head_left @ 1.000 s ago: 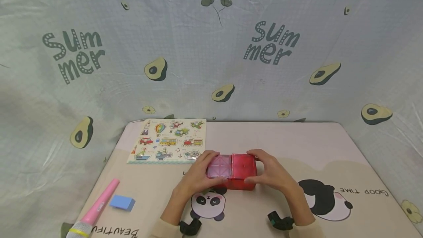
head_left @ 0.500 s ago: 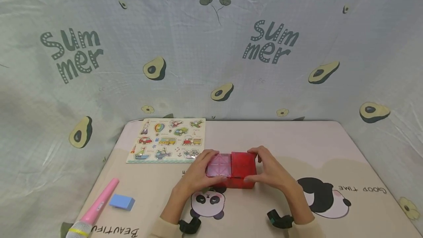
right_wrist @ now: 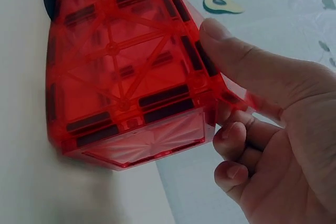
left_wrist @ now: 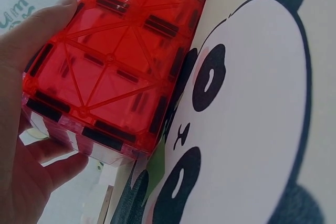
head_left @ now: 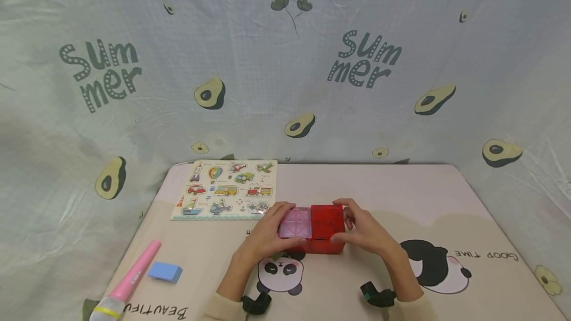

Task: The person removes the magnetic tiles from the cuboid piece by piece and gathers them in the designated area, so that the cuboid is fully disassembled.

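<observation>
A box of see-through magnetic tiles (head_left: pixel 323 247) sits on the table mat in the head view. Its top is made of a pink tile (head_left: pixel 296 223) on the left and a red tile (head_left: pixel 327 218) on the right. My left hand (head_left: pixel 267 235) grips the left end, thumb along the front top edge and fingers behind. With thumb and index finger, my right hand (head_left: pixel 368 230) holds the red tile at the right end. The right wrist view shows the thumb (right_wrist: pixel 247 65) at the top edge and the other fingers curled beside the end wall (right_wrist: pixel 152 142).
A vehicle puzzle board (head_left: pixel 226 189) lies behind and to the left. Toward the left edge are a pink toy microphone (head_left: pixel 137 271) and a blue block (head_left: pixel 165 272). A printed curtain (head_left: pixel 250 63) hangs behind the table.
The red top tile has shifted slightly left beside the pink one. My right hand's fingers have curled in closer at the back right corner. My left hand has stayed in place.
</observation>
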`<action>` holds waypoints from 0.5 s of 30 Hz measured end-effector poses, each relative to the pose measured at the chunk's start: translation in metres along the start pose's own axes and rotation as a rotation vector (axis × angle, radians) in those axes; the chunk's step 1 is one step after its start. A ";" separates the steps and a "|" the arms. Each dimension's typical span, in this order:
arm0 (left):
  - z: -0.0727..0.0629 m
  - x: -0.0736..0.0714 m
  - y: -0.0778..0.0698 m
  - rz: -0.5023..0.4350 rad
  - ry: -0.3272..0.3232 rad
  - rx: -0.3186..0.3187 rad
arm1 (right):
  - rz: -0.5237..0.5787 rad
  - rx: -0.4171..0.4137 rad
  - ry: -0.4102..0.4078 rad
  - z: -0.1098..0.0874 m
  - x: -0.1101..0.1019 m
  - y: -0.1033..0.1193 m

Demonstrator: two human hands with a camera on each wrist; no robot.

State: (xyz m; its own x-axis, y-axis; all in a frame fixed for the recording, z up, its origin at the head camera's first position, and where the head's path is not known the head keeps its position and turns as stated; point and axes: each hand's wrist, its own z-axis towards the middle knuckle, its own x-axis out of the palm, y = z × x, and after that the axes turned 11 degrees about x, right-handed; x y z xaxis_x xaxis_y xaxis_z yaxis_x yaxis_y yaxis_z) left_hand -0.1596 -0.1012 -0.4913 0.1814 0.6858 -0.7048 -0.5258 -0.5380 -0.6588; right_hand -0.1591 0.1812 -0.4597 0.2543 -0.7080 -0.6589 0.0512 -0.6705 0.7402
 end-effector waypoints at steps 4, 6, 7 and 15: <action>0.000 0.001 0.001 -0.001 -0.003 0.006 | 0.043 -0.046 0.016 0.001 -0.002 -0.004; 0.000 0.001 0.001 -0.001 -0.006 0.013 | 0.059 -0.061 0.025 0.001 -0.003 -0.005; 0.000 0.001 0.001 -0.002 -0.007 0.015 | 0.065 -0.067 0.029 0.001 -0.004 -0.006; -0.001 0.001 0.001 -0.014 -0.015 0.018 | 0.117 -0.130 0.036 0.000 -0.006 -0.008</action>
State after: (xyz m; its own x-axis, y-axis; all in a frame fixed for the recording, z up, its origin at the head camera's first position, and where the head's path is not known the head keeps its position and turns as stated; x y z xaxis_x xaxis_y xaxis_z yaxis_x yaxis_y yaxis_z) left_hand -0.1594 -0.1010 -0.4932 0.1769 0.7006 -0.6913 -0.5382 -0.5193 -0.6639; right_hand -0.1613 0.1908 -0.4619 0.3005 -0.7692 -0.5639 0.1434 -0.5481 0.8240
